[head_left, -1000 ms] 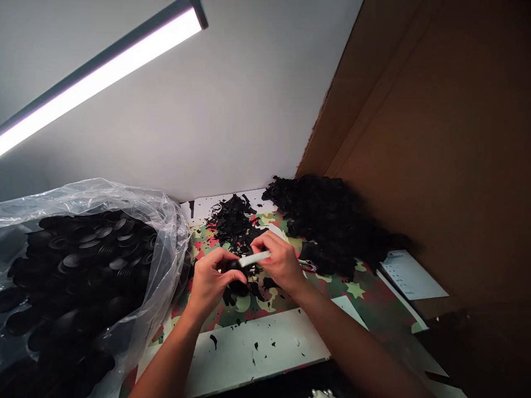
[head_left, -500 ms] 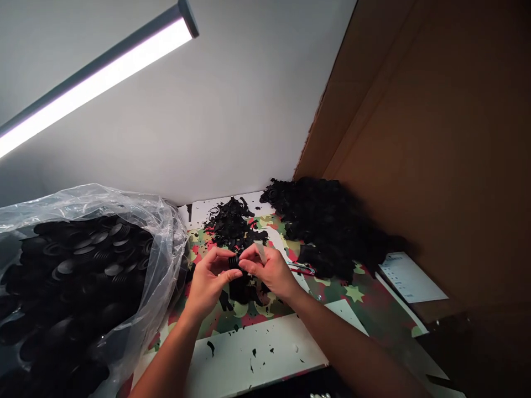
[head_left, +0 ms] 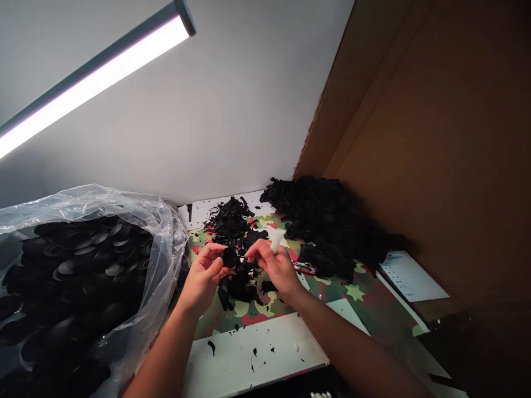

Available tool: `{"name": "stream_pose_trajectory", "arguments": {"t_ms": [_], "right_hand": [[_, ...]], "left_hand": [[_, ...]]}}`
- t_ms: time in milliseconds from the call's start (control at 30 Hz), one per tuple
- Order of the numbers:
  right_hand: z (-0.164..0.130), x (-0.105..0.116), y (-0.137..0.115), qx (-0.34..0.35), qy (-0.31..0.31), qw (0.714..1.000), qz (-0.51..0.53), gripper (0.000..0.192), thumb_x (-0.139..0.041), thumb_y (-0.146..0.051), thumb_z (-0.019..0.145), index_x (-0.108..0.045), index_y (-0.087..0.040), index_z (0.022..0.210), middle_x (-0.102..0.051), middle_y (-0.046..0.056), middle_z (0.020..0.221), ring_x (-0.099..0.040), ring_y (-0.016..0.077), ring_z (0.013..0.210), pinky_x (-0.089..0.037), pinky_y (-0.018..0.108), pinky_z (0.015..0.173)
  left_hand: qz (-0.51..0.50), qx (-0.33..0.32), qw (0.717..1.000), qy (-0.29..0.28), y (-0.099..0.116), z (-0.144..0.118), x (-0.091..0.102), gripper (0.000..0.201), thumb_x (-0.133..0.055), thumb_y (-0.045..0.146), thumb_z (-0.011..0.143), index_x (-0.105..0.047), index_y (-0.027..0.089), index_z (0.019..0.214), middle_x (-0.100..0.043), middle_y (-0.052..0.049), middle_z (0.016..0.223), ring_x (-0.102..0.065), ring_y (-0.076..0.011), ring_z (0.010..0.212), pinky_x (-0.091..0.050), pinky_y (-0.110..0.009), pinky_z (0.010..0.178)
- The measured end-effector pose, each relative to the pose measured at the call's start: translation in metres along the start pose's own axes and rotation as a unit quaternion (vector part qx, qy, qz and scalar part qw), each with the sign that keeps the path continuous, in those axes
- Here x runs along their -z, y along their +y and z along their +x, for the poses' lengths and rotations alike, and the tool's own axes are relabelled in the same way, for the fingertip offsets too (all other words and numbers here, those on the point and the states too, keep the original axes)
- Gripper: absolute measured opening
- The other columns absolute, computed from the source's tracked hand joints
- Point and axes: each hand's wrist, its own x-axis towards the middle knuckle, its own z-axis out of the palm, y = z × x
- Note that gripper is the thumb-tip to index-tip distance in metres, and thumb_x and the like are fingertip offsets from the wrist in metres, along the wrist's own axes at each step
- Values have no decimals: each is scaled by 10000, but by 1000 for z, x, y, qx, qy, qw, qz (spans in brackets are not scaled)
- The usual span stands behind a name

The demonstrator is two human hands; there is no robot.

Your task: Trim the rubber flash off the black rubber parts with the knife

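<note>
Black rubber part [head_left: 229, 256]: small, round, dark and matte, pinched between thumb and fingertips of the left hand [head_left: 206, 276], held just above the table [head_left: 257, 354] over its camouflage-patterned cover [head_left: 332, 287]. Detail of its rim could not be made out against the scraps below.

White-handled tool [head_left: 275, 239]: gripped in the right hand [head_left: 276, 268], fingers closed about it, pale end pointing up and away from the part. Blade, if any, hidden.

Step judged in hand: trimming excess from the part, with the tool at that instant lifted clear of it. The next move would seem to call for bringing the tool's working end back to the part's edge while the left hand turns it, with care for the fingertips close by.

Nearby stock:
- Clear plastic bag [head_left: 161, 243], left, open and full of black ribbed round parts [head_left: 91, 249].
- Heap of black scraps [head_left: 232, 221], just beyond the hands.
- Larger black pile [head_left: 332, 221], right, against the cardboard wall [head_left: 435, 138].
- Printed paper sheet [head_left: 410, 276], far right.
- Light strip [head_left: 95, 77], overhead.
</note>
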Motion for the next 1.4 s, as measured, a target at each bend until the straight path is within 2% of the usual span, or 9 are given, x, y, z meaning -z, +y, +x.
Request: {"name": "stream_pose_trajectory", "arguments": {"t_ms": [100,233,400,533,700,833,1067,1267,1400], "right_hand": [[0,2,2,60,73,995,19,551,-328,-565,1021,-685,-204,809,-627,45,754,-584,169,656,-502,312,612],[-1,2,-1,109,86,989,-48,526,-320,-516,1040,-681,-213,805,-665,62,837,-635,207,814,-534,344,738],[-1,-3,2,59,-14,990,-126,240,-503,-383,986,-678,-220,991,-730,41,923,-672,178,773,-529,312,730],[-1,-9,11,47,-50,986,-149,120,-609,-306,900,-667,-218,958,-735,13,845,-676,181,746,-522,284,677],[-7,-13,9,112,-48,961,-246,189,-539,-226,947,-629,-212,782,-689,20,767,-625,165,695,-485,271,660],[-13,-16,1,177,-139,944,-240,220,-512,-229,978,-618,-218,785,-671,8,741,-599,152,670,-473,265,659],[-5,-8,4,129,-114,959,-226,332,-618,-313,943,-546,-213,635,-575,-15,639,-528,133,588,-417,255,576],[4,4,13,94,-61,953,-281,153,-556,-182,939,-639,-220,816,-640,13,798,-609,169,741,-458,268,682],[1,9,9,76,-215,928,-293,91,-617,-208,928,-705,-224,911,-660,25,898,-647,175,809,-486,270,735]], "left_hand": [[-64,36,997,-11,2,0,-3,381,-904,428,653,-752,193,912,-694,-27,842,-611,-120,689,-517,-228,635],[-103,52,993,-26,1,-1,-7,360,-914,389,652,-756,169,889,-698,-25,826,-595,-103,658,-489,-199,594],[-83,27,996,-17,-2,-1,-6,339,-903,383,670,-760,170,891,-688,-20,827,-595,-106,682,-493,-203,625],[-29,11,999,-11,-5,-3,-7,368,-893,430,668,-757,172,892,-661,-7,783,-575,-99,647,-469,-197,591],[-1,-55,997,51,-5,-1,-6,395,-907,439,633,-741,176,878,-637,6,783,-565,-101,634,-475,-206,581],[-56,-116,986,108,2,3,3,396,-916,423,628,-723,177,871,-654,-5,820,-567,-100,672,-493,-201,621],[-116,-61,991,5,8,-2,2,296,-832,382,760,-733,134,888,-662,-29,773,-560,-106,614,-485,-213,579],[-143,-22,989,-17,6,-3,1,223,-774,331,824,-737,130,913,-731,-88,831,-584,-117,617,-481,-218,576],[-146,-15,989,-20,6,-9,-2,280,-801,360,791,-740,146,961,-725,-71,812,-594,-121,601,-473,-227,561]]}}
